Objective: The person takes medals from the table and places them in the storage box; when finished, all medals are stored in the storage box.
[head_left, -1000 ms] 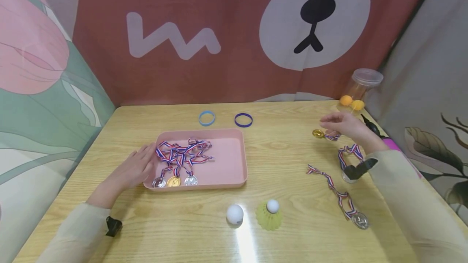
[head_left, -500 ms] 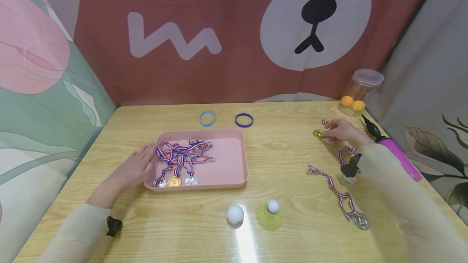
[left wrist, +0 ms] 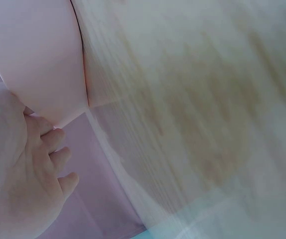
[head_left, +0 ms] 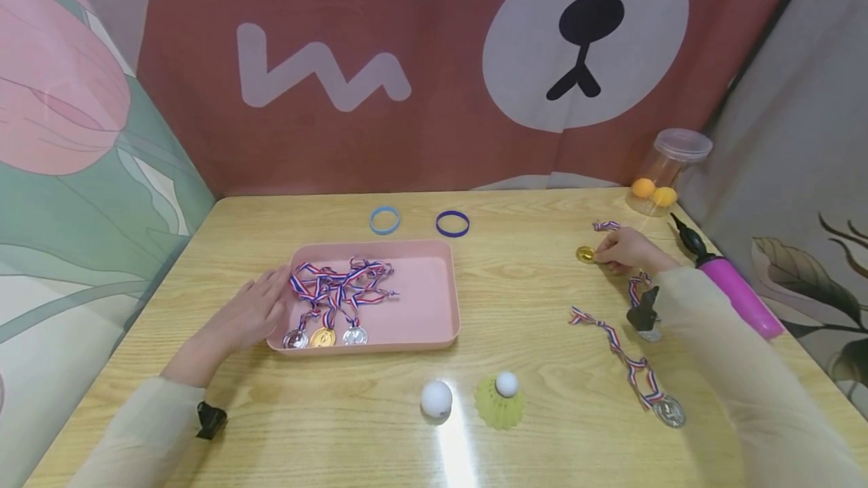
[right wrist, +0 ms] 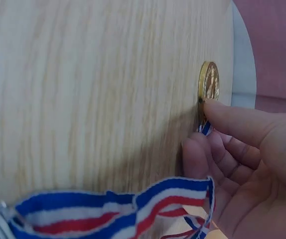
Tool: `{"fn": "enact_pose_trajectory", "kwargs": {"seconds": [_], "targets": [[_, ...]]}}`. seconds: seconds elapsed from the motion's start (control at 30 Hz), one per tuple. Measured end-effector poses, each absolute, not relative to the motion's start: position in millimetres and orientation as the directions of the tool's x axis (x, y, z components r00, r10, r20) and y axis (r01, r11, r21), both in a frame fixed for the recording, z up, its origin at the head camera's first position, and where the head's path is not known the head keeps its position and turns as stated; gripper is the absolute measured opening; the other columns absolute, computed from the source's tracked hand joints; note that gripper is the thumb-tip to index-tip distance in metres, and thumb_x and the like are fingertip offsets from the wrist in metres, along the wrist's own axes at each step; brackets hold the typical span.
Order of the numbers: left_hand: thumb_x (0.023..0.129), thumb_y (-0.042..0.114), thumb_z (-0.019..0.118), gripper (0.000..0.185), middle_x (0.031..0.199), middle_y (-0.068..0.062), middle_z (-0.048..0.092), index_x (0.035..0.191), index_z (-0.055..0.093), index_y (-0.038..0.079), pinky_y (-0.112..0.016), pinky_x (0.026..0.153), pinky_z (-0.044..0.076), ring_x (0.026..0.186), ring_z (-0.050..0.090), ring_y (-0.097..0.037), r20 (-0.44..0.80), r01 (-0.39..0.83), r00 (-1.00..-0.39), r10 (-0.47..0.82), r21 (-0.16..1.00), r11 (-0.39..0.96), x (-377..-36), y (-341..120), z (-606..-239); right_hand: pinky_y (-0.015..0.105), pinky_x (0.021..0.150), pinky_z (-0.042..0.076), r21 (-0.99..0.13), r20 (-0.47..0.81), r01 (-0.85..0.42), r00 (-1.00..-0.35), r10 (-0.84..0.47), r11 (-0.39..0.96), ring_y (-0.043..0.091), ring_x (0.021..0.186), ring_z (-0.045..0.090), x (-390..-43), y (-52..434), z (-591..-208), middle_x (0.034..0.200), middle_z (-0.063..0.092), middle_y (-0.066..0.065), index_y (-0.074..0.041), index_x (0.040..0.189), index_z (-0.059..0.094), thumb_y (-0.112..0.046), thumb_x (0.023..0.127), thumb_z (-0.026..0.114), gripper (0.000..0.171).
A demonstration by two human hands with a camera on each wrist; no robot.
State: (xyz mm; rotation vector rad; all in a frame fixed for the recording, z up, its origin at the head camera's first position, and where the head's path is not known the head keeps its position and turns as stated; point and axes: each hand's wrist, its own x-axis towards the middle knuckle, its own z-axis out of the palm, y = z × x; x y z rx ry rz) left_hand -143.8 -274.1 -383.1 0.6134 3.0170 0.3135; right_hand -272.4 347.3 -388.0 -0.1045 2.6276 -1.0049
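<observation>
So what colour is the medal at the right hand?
Gold medal, clearest in the right wrist view.

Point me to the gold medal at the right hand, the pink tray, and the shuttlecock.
gold medal point(head_left: 585, 253), head view, on the disc's face.
pink tray point(head_left: 420, 300), head view, on its bare floor.
shuttlecock point(head_left: 499, 401), head view, on the yellow-green skirt.

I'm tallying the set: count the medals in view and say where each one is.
6. Three lie in the pink tray: silver, gold, silver. The right hand pinches a gold one. Two silver: one on the table, one half-hidden by the wrist.
</observation>
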Motion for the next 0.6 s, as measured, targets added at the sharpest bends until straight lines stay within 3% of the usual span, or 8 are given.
{"fn": "enact_pose_trajectory", "kwargs": {"seconds": [0.13,0.33,0.6], "targets": [[0.097,0.017,0.032,0.054,0.145,-0.028,0.020,0.141,0.019,-0.011,-0.058,0.105,0.016,0.131,0.018,-0.046,-0.008,0.381,-0.920,0.391,0.206,0.901,-144,-274,-384,0.024,0.053,0.051,-0.665,-0.298,0.051,-0.933,-0.201,0.745,0.010,0.055,0.053,-271,345,-386,0.062,0.053,0.000,0.006,0.082,0.059,-0.006,0.085,0.063,0.013],[0.097,0.017,0.032,0.054,0.144,-0.029,0.021,0.141,0.019,-0.011,-0.057,0.105,0.016,0.130,0.019,-0.046,0.002,0.389,-0.918,0.396,0.196,0.900,-145,-275,-385,0.025,0.055,0.051,-0.713,-0.324,0.056,-0.911,-0.257,0.699,0.011,0.062,0.053,-269,344,-382,0.069,0.055,0.003,0.010,0.090,0.055,-0.008,0.090,0.057,0.018],[0.097,0.017,0.032,0.054,0.144,-0.028,0.021,0.141,0.019,-0.011,-0.057,0.105,0.016,0.130,0.019,-0.046,0.003,0.386,-0.919,0.393,0.199,0.901,-145,-275,-385,0.030,0.065,0.055,-0.853,-0.294,0.099,-0.902,-0.316,0.512,0.017,0.070,0.063,-268,345,-374,0.082,0.059,0.013,0.012,0.099,0.045,-0.004,0.094,0.049,0.018]]}}
